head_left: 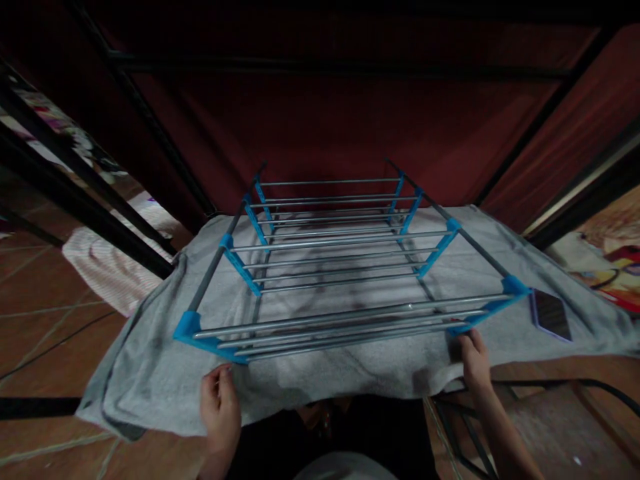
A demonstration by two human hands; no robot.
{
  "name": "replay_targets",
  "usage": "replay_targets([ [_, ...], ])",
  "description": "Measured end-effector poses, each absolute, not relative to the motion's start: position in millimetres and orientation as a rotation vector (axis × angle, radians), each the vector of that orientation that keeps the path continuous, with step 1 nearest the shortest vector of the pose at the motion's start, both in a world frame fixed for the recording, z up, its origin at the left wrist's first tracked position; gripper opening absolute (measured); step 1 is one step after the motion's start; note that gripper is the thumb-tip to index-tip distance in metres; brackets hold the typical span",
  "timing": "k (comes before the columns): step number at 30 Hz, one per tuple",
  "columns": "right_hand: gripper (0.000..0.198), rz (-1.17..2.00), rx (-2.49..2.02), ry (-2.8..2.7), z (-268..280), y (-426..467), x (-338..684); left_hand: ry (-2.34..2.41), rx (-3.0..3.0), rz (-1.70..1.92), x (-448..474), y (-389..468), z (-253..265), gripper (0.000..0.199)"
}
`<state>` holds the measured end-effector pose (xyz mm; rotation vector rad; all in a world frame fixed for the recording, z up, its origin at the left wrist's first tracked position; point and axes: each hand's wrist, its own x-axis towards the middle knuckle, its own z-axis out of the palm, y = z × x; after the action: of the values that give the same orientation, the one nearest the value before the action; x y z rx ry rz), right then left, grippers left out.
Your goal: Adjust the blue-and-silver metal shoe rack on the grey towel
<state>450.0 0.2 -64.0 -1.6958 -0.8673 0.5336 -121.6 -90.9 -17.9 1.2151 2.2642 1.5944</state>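
Observation:
A rack of grey metal tubes [345, 241] with blue plastic connectors stands on a light grey cloth [320, 373] spread over a low surface. My right hand [474, 359] is at the rack's near right corner, its fingers closed around the lower end of the blue connector [493, 310] there. Just below the near left blue connector [188, 327], my left hand [219, 403] hovers by the cloth's front edge. Its fingers are curled with nothing visible in them, and it looks apart from the rack.
A phone [551, 315] lies on the cloth, right of the rack. Dark red panels [340, 127] with black frame bars rise behind. At left a striped cloth [110, 260] hangs above the tiled floor [30, 287]. A black-framed chair [560, 420] is at lower right.

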Motion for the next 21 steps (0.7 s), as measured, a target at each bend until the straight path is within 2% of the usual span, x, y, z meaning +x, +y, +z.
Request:
replay_targets([
  [4, 0.047, 0.616, -1.638, -0.923, -66.3, 5.5, 447.1, 1.93, 2.169, 1.264, -97.3, -100.5, -12.1, 0.018],
  [8, 0.055, 0.607, -1.664, -0.963, -56.5, 9.6, 441.2, 1.685, 2.677, 0.921, -56.2, -71.7, -6.4, 0.03],
  [14, 0.042, 0.577, -1.689, -1.066, -42.6, 10.8, 439.4, 1.511, 2.956, 0.672, -21.2, -30.6, -12.3, 0.035],
  [18, 0.032, 0.563, -1.681, -1.092, -40.3, 12.1, 438.1, 1.465, 2.994, 0.648, -29.7, -14.9, -28.4, 0.04],
  [21, 0.032, 0.562, -1.688, -1.092, -41.2, 12.9, 439.5, 1.448, 2.971, 0.631, -35.7, -5.2, -40.3, 0.042],
])
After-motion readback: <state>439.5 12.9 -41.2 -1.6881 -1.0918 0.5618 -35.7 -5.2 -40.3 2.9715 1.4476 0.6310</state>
